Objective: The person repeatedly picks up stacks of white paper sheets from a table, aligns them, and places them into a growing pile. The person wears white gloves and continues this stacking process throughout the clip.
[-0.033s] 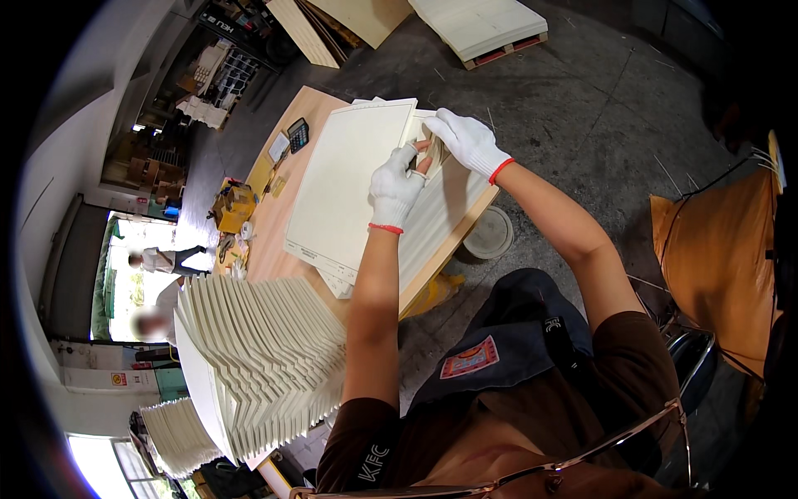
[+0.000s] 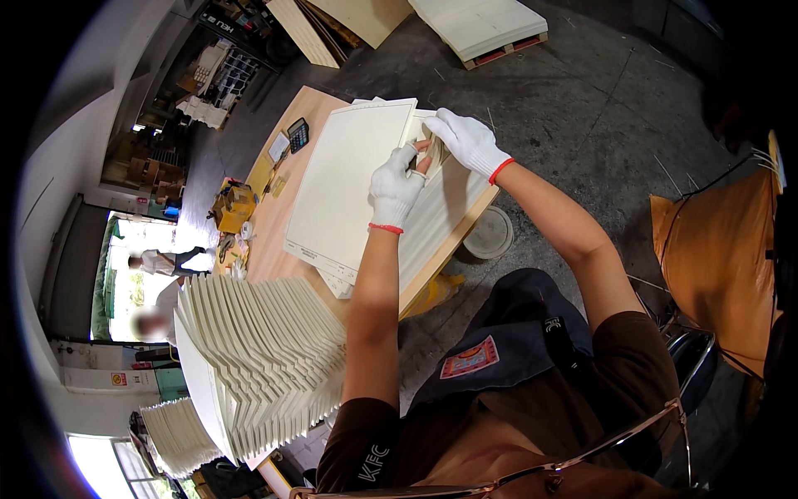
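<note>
On the wooden table point(image 2: 274, 229), cream sheets point(image 2: 345, 183) lie piled. Toward its right side, my right hand point(image 2: 468, 141) grips their bent edges. Same side, left hand point(image 2: 395, 187): finger and thumb narrowly apart, can't tell if pinching. 1 calculator point(image 2: 298, 135) on its left side, 1 tall stack point(image 2: 262, 349) by its near end.

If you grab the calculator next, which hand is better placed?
Probably the left hand: it's at the right edge of the big white sheet, nearer the dark calculator. The right hand is farther to the right.
</note>
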`<state>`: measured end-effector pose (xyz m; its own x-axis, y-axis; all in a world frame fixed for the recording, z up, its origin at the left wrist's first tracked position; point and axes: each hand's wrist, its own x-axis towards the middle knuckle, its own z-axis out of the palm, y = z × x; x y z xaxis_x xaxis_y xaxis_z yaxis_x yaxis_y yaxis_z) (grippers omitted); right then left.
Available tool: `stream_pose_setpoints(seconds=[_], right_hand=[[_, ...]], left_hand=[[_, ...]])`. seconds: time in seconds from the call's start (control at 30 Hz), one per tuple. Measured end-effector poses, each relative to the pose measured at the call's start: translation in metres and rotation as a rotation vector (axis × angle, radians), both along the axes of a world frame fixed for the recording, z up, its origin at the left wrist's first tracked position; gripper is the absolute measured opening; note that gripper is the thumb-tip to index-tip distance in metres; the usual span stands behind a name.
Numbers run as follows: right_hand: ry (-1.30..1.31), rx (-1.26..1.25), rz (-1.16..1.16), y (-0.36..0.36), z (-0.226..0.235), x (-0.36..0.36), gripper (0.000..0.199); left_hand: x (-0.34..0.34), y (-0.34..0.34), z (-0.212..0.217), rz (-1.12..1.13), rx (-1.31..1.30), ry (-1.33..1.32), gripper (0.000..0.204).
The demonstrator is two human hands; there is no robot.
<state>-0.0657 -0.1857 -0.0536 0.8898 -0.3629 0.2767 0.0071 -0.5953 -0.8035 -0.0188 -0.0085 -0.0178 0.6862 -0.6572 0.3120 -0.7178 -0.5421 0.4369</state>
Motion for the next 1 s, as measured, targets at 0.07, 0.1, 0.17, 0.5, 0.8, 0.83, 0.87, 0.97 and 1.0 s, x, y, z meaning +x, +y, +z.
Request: stream_pose_setpoints(seconds=[0.07,0.1,0.17,0.5,0.8,0.83,0.87,0.97,1.0], right_hand=[[-0.010,0.011,-0.003,0.001,0.002,-0.002,0.050],[-0.023,0.021,-0.004,0.002,0.003,-0.004,0.050],[-0.029,0.031,0.002,0.002,0.003,-0.004,0.050],[-0.019,0.052,-0.003,0.001,-0.003,-0.001,0.047],[-0.006,0.085,0.014,0.000,-0.003,-0.002,0.056],[0.007,0.090,0.014,-0.001,-0.003,-0.002,0.058],[0.006,0.100,0.008,0.000,-0.002,-0.002,0.058],[0.009,0.115,0.002,0.001,0.000,-0.003,0.059],[0.014,0.108,0.008,0.000,0.001,-0.004,0.060]], left_hand=[[0.000,-0.001,-0.001,0.004,-0.036,0.025,0.030],[0.000,-0.001,-0.002,0.006,-0.054,0.037,0.030],[-0.001,-0.002,-0.002,0.070,-0.016,0.064,0.029],[-0.002,-0.004,-0.006,0.009,-0.019,-0.049,0.036],[-0.003,-0.007,-0.003,0.110,0.054,-0.039,0.030],[0.001,-0.006,-0.009,0.053,0.012,-0.077,0.029],[0.004,-0.003,-0.012,0.000,-0.031,-0.118,0.029],[0.007,0.001,-0.016,-0.045,-0.059,-0.114,0.029],[0.006,0.000,-0.014,-0.042,-0.052,-0.091,0.029]])
